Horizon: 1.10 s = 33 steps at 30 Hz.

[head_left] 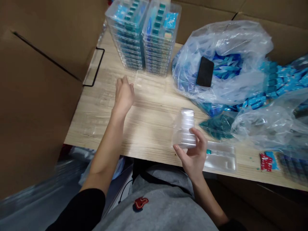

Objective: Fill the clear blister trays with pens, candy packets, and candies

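Observation:
My right hand [196,154] grips a stack of clear plastic trays [187,128] between thumb and fingers, held near the table's front edge. To the left, my left hand [124,96] is over the tabletop with its fingers curled together; what is in them, if anything, is hidden. Clear plastic trays [103,93], hard to make out against the wood, lie around that hand. Another clear tray [151,80] lies flat just beyond it. Beside my right hand, a clear tray [222,157] with a small teal piece rests at the front edge.
Two tall stacks of filled clear trays [130,38] [158,41] stand at the back. A large plastic bag [231,35] of blue pieces carries a black phone-like slab [205,71]. Blue packets [288,78] and red packet [266,162] lie right. Cardboard [43,96] walls the left.

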### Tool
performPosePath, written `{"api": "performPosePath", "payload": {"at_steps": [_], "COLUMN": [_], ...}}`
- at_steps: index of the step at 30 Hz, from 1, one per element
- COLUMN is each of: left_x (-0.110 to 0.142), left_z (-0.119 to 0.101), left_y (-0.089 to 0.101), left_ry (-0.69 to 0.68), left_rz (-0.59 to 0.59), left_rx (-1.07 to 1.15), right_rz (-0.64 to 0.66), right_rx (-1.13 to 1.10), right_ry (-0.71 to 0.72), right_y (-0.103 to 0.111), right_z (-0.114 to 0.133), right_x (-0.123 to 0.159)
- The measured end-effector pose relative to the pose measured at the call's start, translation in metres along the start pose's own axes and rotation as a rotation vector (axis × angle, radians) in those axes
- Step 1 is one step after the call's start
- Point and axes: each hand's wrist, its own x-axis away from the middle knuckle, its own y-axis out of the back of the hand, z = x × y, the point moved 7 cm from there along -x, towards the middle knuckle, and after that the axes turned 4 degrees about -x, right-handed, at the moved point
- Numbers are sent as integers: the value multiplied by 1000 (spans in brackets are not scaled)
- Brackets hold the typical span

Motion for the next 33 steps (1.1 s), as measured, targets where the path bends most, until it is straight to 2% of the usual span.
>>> {"api": "performPosePath", "payload": {"at_steps": [1,2,3,5,6,8,11,13,17,19,21,24,26,28,30,33], "left_x": [14,32,53,103,126,157,174,179,192,192,179,146,126,117,120,130], "left_z": [-9,-17,-22,-23,-23,-23,-19,-16,-13,-7,7,37,53,61,57,49], "left_y": [0,-3,-11,-34,-40,-45,-42,-40,-34,-25,-8,23,41,53,49,12], "left_ry": [-76,-147,-184,-134,-91,-21,25,45,55,48,50,66,58,20,-95,-292], "left_rz": [4,62,189,584,718,839,828,808,704,595,453,291,205,91,60,252], "left_rx": [-38,-66,-61,57,144,321,500,541,481,380,263,112,-2,-115,-291,-548], "right_rz": [30,64,100,162,182,214,227,227,250,226,115,-77,-100,-73,-52,-34], "right_rx": [-21,-40,-57,-85,-95,-102,-101,-108,-122,-137,-118,-11,41,53,52,27], "right_ry": [-19,-32,-37,-20,3,59,137,154,112,81,66,53,48,48,37,11], "right_y": [-5,-9,-14,-22,-25,-28,-29,-29,-33,-32,-20,6,15,17,14,8], "right_z": [-2,-3,-4,-1,2,9,21,24,22,19,15,8,3,0,-3,-6], "right_x": [3,4,6,7,7,7,9,13,23,23,19,8,3,2,5,10]}}
